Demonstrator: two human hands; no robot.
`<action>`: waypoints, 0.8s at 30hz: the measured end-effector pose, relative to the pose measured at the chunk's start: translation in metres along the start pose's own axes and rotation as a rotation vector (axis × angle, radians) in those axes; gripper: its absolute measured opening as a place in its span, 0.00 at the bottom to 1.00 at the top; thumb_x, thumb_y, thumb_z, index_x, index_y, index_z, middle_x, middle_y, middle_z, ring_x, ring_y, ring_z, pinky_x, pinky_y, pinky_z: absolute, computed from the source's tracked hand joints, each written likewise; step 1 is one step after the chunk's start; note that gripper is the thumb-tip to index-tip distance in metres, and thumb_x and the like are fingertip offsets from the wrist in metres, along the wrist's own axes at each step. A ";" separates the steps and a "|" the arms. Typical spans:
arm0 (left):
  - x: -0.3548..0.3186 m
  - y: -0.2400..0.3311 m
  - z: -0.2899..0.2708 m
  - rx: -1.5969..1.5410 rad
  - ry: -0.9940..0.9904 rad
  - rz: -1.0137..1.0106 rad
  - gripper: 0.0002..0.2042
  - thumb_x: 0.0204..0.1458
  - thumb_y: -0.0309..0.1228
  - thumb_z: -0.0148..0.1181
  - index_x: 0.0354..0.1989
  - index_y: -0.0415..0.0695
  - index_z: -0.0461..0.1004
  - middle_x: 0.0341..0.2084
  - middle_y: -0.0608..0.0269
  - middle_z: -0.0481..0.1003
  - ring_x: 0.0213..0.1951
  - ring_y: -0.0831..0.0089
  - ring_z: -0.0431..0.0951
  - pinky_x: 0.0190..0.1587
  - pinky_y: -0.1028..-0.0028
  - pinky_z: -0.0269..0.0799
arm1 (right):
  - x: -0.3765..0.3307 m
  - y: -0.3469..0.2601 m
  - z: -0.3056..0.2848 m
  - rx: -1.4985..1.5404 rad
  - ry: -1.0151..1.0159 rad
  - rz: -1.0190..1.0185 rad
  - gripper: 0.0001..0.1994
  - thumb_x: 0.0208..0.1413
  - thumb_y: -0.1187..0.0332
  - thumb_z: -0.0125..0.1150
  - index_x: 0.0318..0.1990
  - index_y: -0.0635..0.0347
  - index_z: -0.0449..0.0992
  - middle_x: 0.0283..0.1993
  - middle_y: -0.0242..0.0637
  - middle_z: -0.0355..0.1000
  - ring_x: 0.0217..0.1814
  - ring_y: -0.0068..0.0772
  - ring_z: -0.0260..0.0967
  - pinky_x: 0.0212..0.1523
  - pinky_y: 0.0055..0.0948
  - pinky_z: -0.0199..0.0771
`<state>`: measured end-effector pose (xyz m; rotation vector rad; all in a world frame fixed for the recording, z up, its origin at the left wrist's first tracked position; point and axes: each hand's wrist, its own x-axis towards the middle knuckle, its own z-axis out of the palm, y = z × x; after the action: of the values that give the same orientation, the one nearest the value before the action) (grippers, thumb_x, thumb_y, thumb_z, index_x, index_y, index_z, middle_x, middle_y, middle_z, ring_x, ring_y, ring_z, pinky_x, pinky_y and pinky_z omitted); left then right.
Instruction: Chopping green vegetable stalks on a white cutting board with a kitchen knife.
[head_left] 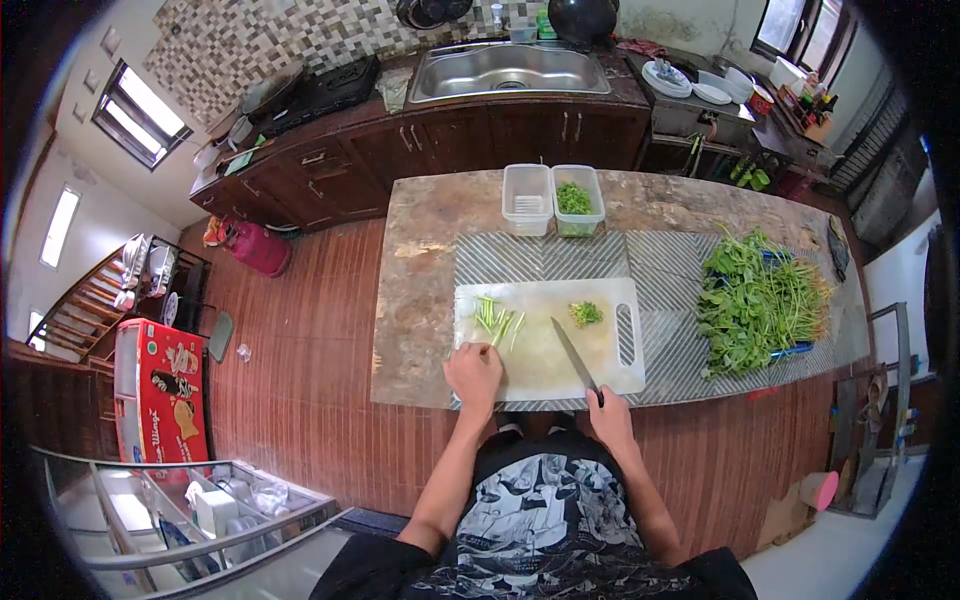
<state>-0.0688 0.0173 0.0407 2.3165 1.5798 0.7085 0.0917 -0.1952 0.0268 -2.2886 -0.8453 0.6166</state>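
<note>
A white cutting board (545,378) lies on the table in front of me. My left hand (473,374) rests at its left edge, fingers curled together over the lower ends of some cut green stems (490,315). In my right hand (610,418) is the dark handle of a kitchen knife (572,352), its blade pointing up and left across the board. A small heap of chopped greens (586,314) sits on the board's right part, near the handle slot and apart from the blade.
Behind the board stand a clear plastic container (528,222) and another container (590,226) holding chopped greens. A large pile of leafy greens (745,300) covers a blue tray at the right. A striped mat (660,260) lies under the board. Beyond the table is a sink (510,70).
</note>
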 end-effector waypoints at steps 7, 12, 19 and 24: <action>0.003 0.005 0.006 -0.166 0.068 0.089 0.03 0.48 0.32 0.66 0.29 0.48 0.82 0.31 0.63 0.78 0.37 0.60 0.77 0.41 0.60 0.68 | 0.000 -0.004 -0.001 0.019 -0.011 0.007 0.20 0.64 0.54 0.56 0.34 0.66 0.71 0.29 0.63 0.72 0.37 0.72 0.70 0.37 0.60 0.67; -0.007 0.008 0.013 -0.136 -0.004 0.143 0.06 0.47 0.31 0.67 0.33 0.46 0.81 0.33 0.59 0.78 0.37 0.55 0.77 0.39 0.60 0.70 | 0.004 -0.013 -0.015 0.039 0.021 0.044 0.19 0.65 0.54 0.55 0.35 0.66 0.70 0.29 0.63 0.73 0.38 0.71 0.71 0.37 0.59 0.68; -0.003 0.041 0.020 -0.436 -0.005 0.330 0.10 0.50 0.26 0.65 0.42 0.41 0.80 0.38 0.53 0.76 0.40 0.54 0.76 0.44 0.60 0.72 | 0.019 0.011 -0.023 0.058 0.203 0.069 0.16 0.65 0.57 0.54 0.41 0.65 0.72 0.31 0.62 0.74 0.38 0.70 0.73 0.37 0.59 0.70; 0.001 0.072 0.055 -0.618 -0.135 0.303 0.08 0.51 0.24 0.65 0.40 0.40 0.80 0.35 0.54 0.76 0.40 0.54 0.77 0.44 0.62 0.73 | 0.020 0.001 -0.017 0.001 0.185 0.039 0.15 0.65 0.58 0.54 0.40 0.65 0.72 0.29 0.63 0.74 0.36 0.71 0.72 0.38 0.60 0.70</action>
<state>0.0177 -0.0060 0.0274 2.0785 0.7977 0.9252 0.1162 -0.1888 0.0337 -2.3238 -0.7135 0.4142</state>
